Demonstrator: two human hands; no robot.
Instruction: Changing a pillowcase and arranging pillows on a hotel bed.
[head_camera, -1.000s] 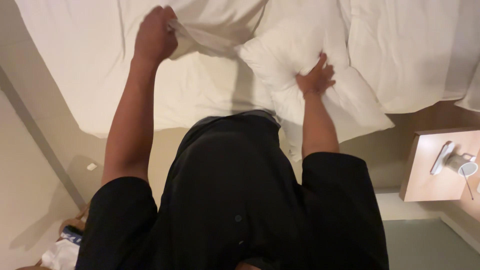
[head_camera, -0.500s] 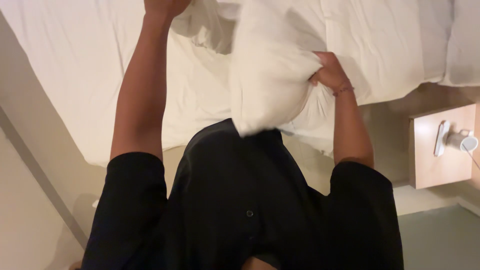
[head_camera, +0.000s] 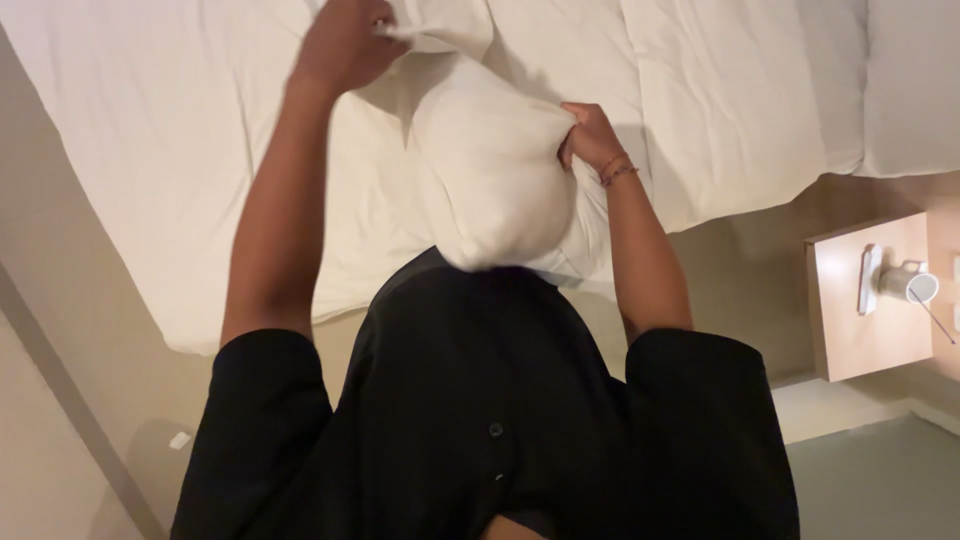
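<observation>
A plump white pillow (head_camera: 495, 170) hangs upright in front of my black shirt, above a bed (head_camera: 150, 150) covered in white linen. My right hand (head_camera: 590, 132) grips the pillow's right side near its top. My left hand (head_camera: 345, 45) is raised at the top of the view, shut on a fold of white pillowcase fabric (head_camera: 440, 30) that runs into the pillow's top. Whether that fabric is the pillow's own case I cannot tell.
A white duvet (head_camera: 740, 90) covers the bed's right part, with another white pillow (head_camera: 915, 80) at the far right. A pale wooden bedside table (head_camera: 850, 340) at the right carries a white cup (head_camera: 915, 285) and a white handset. Beige floor lies on the left.
The pillow has been lifted off the bed and turned upright against my body. My right hand moved from its top surface to its side. My left hand kept pulling the fabric upward.
</observation>
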